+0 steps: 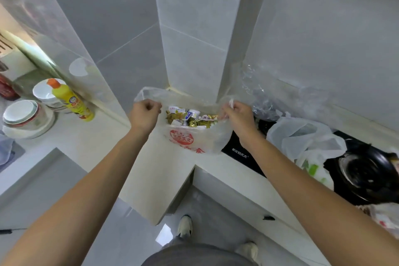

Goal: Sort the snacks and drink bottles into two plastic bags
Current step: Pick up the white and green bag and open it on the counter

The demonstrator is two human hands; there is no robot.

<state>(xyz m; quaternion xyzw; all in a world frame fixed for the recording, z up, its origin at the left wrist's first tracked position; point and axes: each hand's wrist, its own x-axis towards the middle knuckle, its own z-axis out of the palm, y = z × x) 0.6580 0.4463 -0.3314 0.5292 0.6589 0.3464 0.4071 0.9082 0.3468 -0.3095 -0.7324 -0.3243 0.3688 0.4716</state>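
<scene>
A translucent plastic bag [190,139] with red print stands in the counter's corner, its mouth spread wide. Inside lie several small wrapped snacks [190,117] in white and gold wrappers. My left hand [143,114] grips the bag's left handle, and my right hand [237,115] pinches the right handle. A second white plastic bag [302,136] lies on the stove to the right, with green-labelled contents showing faintly through it.
A black gas stove [367,170] fills the right counter, with crumpled clear plastic [265,97] against the wall behind it. At the left stand stacked bowls [23,116] and a yellow detergent bottle [69,99]. The white counter edge [164,179] juts toward me.
</scene>
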